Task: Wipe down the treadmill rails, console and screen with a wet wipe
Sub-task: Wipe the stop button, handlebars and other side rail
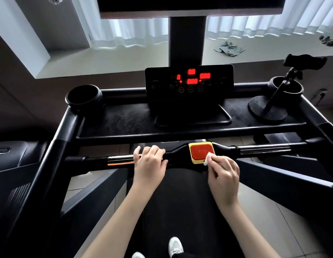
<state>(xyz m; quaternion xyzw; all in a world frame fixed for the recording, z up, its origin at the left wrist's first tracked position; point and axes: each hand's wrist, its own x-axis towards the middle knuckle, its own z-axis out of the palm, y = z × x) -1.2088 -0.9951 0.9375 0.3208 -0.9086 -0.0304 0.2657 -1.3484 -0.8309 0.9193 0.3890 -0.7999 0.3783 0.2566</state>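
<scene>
— So, about the left grip (pixel 149 161)?
— Curled over the black-and-chrome front handrail (pixel 121 158).
— And the right grip (pixel 224 171)?
— Pinching a small white wet wipe (pixel 208 157), mostly hidden under fingers, at the near right corner of the yellow-framed red stop button (pixel 200 150). Can't read its lettering.

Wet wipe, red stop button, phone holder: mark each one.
wet wipe (pixel 208 156), head view, white corner sticking out of the right hand (pixel 224 170).
red stop button (pixel 200 151), head view, middle of its red face.
phone holder (pixel 304 62), head view, its top clamp.
</scene>
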